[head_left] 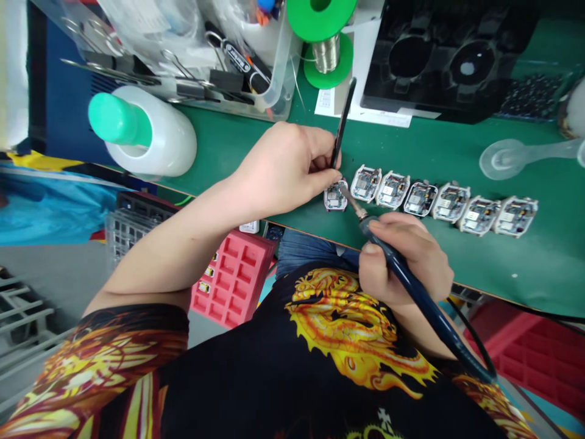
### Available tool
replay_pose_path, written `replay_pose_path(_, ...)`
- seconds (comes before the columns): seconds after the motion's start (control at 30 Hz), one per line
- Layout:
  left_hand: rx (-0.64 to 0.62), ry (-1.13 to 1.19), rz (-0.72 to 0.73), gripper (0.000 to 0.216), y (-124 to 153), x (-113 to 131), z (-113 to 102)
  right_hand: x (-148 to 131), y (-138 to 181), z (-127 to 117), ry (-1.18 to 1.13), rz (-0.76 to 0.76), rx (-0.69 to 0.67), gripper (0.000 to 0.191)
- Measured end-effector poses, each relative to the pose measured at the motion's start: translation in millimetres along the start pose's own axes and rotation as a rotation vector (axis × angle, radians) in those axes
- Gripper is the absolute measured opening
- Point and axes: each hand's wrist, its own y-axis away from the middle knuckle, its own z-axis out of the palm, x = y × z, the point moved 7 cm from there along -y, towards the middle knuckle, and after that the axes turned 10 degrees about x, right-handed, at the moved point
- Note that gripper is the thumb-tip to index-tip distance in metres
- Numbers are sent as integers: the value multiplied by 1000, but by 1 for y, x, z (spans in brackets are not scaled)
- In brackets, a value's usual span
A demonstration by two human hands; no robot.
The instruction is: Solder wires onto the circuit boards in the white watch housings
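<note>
My left hand (292,164) is closed around a slim black tool (345,119), which looks like tweezers; its lower end is partly hidden by my fingers. My left thumb is close to a small watch case with an exposed circuit board (336,198), lying on the green mat. In my right hand (406,256) is a soldering iron (388,247), held like a pen. Its metal tip reaches the upper right part of that board; whether it touches cannot be told. To the right, several similar open watch cases (420,198) lie in a row.
Behind my hands stand a green spool of solder wire (326,52), a clear bin (283,91) of clips and bags, and a white bottle (159,137) with a green top. A black fixture (439,58) sits back right. Red trays (237,277) are below the bench edge (315,235).
</note>
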Motion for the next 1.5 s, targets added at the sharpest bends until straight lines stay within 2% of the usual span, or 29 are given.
replay_pose_path(0.1,-7,31,-14,10,1,-1,1,5,2,-1,26,99,38,40)
replay_pose_path(0.23,-29,68,-48,10,2,-3,3,16,2,17,15,289,-56,43)
replay_pose_path(0.37,-14,133,-51,7,4,-4,3,13,-1,31,22,210,-128,47)
replay_pose_path(0.57,51,192,20,8,11,-6,1,11,0,33,141,182,-158,46)
replay_pose_path(0.73,138,257,-55,13,25,-15,-2,8,-2,34,141,168,-169,44)
replay_pose_path(0.9,329,433,-125,23,43,-25,-1,9,-2,35,132,164,-180,44)
replay_pose_path(1.13,533,440,-141,23,64,-33,11,9,-1,35,134,167,-187,43)
replay_pose_path(1.5,589,453,-50,16,66,-34,14,8,-1,35,152,164,-200,42)
